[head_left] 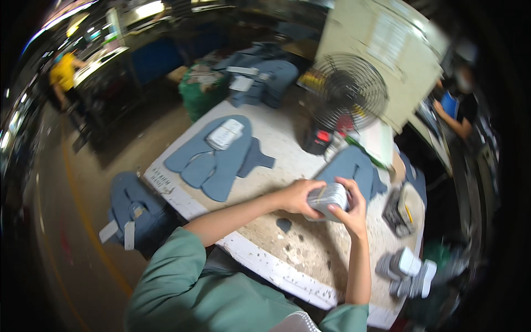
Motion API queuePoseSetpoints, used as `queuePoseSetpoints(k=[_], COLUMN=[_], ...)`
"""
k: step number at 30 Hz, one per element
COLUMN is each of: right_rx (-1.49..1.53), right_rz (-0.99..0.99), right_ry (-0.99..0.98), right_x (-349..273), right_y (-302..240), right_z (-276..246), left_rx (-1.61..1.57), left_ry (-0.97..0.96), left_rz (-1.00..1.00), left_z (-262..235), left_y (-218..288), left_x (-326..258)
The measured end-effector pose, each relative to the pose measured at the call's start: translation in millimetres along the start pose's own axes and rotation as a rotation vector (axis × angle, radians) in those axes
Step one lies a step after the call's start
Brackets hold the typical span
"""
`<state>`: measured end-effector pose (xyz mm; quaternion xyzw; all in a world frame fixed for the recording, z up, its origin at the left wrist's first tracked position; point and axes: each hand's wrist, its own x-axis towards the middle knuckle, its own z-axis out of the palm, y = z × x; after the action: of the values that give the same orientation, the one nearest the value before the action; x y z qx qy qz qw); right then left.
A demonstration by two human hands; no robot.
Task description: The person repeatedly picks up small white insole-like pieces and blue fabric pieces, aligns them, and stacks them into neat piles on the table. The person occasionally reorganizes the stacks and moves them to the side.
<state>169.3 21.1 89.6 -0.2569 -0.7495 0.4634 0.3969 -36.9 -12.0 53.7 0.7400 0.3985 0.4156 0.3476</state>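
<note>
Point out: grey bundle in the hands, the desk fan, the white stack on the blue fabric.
grey bundle [328, 198], head view, its banded side
desk fan [347, 92], head view, wire guard
white stack [224, 134], head view, top face

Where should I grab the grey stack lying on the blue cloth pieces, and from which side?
Take the grey stack across its two long edges, coming straight down from above. It lies flat on the blue cloth pieces with its top bare and nothing beside it, so the long sides look free. Both hands hold another stack.
</note>
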Motion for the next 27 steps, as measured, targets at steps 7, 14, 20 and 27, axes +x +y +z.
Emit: queuePoseSetpoints(k=[7, 14, 20, 27], right_rx=[-0.199, 0.265, 0.152, -0.489], right_rz=[-0.084, 0.115, -0.008, -0.156], right_ry=[0.003, 0.330, 0.422, 0.923], right_x=[2.9, -4.1, -5.6, -90.4], right_y=[13.3, 6.4, -6.1, -83.3], right_z=[8.3, 49.3, -10.9, -101.6], left_rx=[0.270, -0.229, 0.030, 1.110], left_ry=[0.088, 0.343, 0.345, 0.583], left_rz=[-0.142, -0.233, 0.084, -0.696], left_z=[9.9, 8.8, -23.3, -181.5], left_y=[3.2, 3.0, 13.5, -58.0], left_x=[-3.5, -2.7, -3.4, -44.6])
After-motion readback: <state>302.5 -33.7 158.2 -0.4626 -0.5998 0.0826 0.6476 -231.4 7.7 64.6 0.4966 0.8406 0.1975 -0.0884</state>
